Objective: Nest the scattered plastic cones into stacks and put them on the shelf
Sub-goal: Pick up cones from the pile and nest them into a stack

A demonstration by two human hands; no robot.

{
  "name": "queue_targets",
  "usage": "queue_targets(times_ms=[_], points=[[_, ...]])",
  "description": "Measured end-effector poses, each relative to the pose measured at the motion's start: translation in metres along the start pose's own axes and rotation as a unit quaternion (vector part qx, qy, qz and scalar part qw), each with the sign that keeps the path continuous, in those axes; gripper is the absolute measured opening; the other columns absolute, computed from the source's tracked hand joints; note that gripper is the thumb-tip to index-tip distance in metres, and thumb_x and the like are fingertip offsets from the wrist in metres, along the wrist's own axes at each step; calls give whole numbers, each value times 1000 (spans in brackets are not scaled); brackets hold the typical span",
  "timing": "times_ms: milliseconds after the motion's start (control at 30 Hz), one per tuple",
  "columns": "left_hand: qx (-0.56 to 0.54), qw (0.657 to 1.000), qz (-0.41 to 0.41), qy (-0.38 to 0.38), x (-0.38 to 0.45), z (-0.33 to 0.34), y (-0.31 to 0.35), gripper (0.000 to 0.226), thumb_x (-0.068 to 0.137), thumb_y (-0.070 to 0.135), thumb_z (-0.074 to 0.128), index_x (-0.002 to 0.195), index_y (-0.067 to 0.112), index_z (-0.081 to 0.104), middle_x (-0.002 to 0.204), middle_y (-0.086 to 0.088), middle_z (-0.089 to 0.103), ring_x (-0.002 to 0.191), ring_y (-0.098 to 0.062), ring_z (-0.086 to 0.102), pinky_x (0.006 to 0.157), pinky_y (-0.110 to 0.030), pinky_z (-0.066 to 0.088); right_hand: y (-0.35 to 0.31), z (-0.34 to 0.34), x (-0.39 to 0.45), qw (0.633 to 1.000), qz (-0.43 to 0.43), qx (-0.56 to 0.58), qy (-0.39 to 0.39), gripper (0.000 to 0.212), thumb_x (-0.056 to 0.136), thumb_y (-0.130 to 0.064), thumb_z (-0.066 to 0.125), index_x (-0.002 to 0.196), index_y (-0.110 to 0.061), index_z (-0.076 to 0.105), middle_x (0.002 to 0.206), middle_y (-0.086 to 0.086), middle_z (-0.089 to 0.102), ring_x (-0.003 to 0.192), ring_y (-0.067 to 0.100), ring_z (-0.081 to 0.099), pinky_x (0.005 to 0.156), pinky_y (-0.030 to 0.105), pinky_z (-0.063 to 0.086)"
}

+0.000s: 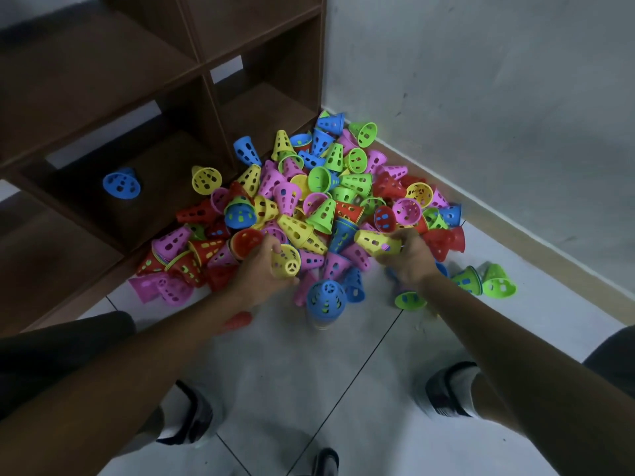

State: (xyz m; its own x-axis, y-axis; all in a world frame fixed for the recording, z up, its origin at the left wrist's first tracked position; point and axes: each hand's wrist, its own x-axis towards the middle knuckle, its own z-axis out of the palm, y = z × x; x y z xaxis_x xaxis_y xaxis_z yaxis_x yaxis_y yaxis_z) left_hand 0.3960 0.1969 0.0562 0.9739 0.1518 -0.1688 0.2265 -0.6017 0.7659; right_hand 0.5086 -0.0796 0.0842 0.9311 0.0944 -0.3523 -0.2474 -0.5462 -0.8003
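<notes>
A big heap of perforated plastic cones (319, 197) in red, pink, yellow, green and blue lies on the floor in the corner. My left hand (256, 269) grips a yellow cone (286, 261) at the heap's near edge. My right hand (409, 257) holds another yellow cone (376, 240) lying on its side, its tip pointing left. An upright stack topped by a blue cone (326, 298) stands on the tiles between my hands. The dark wooden shelf (206, 84) rises at the left; a blue cone (121, 185) and a yellow cone (206, 179) lie in its lowest compartment.
The grey wall (498, 97) closes off the right side. Green cones (494, 285) lie apart from the heap at the right. A red cone (237, 319) shows under my left forearm. My feet (446, 389) stand on the white tiles near the bottom.
</notes>
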Motion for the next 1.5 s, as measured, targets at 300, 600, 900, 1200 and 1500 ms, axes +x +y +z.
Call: queue_targets(times_ms=[300, 600, 900, 1200, 1500], points=[[-67, 997, 27, -23, -6, 4, 56, 65, 89, 37, 71, 138, 21, 32, 116, 6, 63, 106, -13, 61, 100, -39, 49, -1, -31, -8, 980, 26, 190, 43, 20, 96, 1, 59, 114, -6, 54, 102, 7, 62, 93, 22, 65, 70, 25, 58], [49, 992, 69, -91, -21, 20, 53, 54, 72, 65, 69, 113, 34, 51, 101, 12, 71, 92, -7, 69, 82, -41, 57, 5, -39, -21, 940, 83, 326, -52, 28, 101, -6, 53, 127, 3, 57, 121, 18, 66, 104, 23, 68, 70, 22, 59], [121, 981, 106, -110, -30, 28, 36, 53, 71, 58, 73, 112, 30, 54, 104, 13, 65, 97, -7, 61, 84, -41, 54, -22, -19, -39, 889, 92, 361, -266, 14, 96, -3, 55, 105, -3, 66, 99, 14, 75, 88, 21, 74, 80, 33, 61], [109, 981, 87, -135, -31, 16, -4, 62, 77, 47, 80, 129, 23, 58, 123, 15, 59, 115, -9, 58, 92, -29, 48, -27, 17, -48, 907, 108, 223, -342, 10, 90, -3, 66, 100, -6, 66, 104, 17, 73, 91, 26, 73, 78, 35, 62], [182, 968, -65, -161, -43, 15, -66, 62, 83, 37, 80, 133, 11, 55, 131, -9, 58, 118, -25, 57, 98, -38, 49, -3, 24, -39, 948, 118, 94, -282, 23, 87, -9, 74, 107, -1, 69, 101, 15, 75, 94, 24, 74, 81, 29, 61]])
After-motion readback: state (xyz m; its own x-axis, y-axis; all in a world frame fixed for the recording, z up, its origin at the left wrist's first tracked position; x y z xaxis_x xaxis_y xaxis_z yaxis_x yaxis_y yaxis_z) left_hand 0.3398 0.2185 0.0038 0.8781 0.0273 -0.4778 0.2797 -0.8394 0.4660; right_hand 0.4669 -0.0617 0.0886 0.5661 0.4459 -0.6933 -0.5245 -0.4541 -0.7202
